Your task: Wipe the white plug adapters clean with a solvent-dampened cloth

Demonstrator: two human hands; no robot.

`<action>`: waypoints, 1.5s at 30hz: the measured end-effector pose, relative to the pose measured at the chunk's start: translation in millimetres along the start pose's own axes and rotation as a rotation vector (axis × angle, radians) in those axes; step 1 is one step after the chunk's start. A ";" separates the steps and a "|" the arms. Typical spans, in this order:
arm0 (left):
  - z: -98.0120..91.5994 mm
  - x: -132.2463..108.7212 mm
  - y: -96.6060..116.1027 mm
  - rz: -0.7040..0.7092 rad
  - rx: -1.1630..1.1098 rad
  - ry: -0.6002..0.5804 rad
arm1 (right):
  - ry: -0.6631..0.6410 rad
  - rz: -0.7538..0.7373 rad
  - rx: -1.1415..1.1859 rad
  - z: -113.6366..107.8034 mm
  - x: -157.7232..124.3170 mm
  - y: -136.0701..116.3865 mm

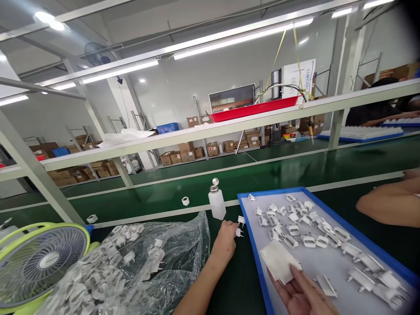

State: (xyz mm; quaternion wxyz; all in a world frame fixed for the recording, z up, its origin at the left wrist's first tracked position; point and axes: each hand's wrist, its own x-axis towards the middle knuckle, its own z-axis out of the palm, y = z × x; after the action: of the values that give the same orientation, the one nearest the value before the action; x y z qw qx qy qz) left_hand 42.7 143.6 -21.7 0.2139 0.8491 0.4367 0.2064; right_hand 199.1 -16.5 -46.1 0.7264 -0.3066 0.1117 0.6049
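Note:
My left hand (225,239) reaches forward over the green table and pinches a small white plug part (239,232) at its fingertips; a second white plug part (241,220) sits just beyond it. My right hand (300,293) lies palm up at the near edge of the blue-rimmed tray (246,218) and holds a white cloth pad (279,262). Several white plug parts (306,227) are scattered over the tray's pale grey surface.
A clear plastic bag (138,267) full of white plug parts lies at the left. A small green fan (41,260) stands at the far left. A white dispenser bottle (217,202) stands behind my left hand. Another person's arm (389,203) rests at the right.

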 end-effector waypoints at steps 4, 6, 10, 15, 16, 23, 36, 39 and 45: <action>-1.0 -41.1 -2.1 -0.009 -0.002 0.044 | -0.127 0.008 -0.113 -2.3 -5.9 11.2; -3.2 -71.7 -3.0 -0.026 -0.011 0.054 | -0.149 -0.019 -0.180 -4.5 -9.0 18.9; -13.5 -123.3 -2.9 -0.068 -0.032 0.043 | -0.173 -0.047 -0.298 -4.3 -19.2 39.3; -23.3 -147.1 -1.1 -0.156 -0.178 0.015 | -0.070 -0.230 -0.566 6.8 -39.6 76.9; -22.9 -148.2 -1.9 -0.193 -0.209 0.018 | -0.031 -0.298 -0.653 7.8 -42.4 85.2; -16.4 -139.2 -6.4 -0.189 -0.179 0.034 | -0.205 -1.127 -1.382 -13.5 -11.4 131.3; -14.8 -132.6 -10.9 -0.056 -0.134 0.013 | -0.850 -1.445 -1.893 -29.1 17.4 106.8; -11.0 -131.6 -16.8 -0.043 -0.116 0.021 | -0.938 -1.535 -1.950 -42.1 20.3 104.4; -14.4 -130.6 -22.2 -0.019 -0.096 0.008 | -0.962 -1.514 -2.004 -42.2 19.5 105.5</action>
State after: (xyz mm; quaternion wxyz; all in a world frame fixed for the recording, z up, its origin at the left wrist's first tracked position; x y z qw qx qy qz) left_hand -49.3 49.6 -43.3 0.2546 0.8327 0.4353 0.2286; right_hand 112.7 -16.7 -122.5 0.3110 -0.4467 -0.8356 -0.0748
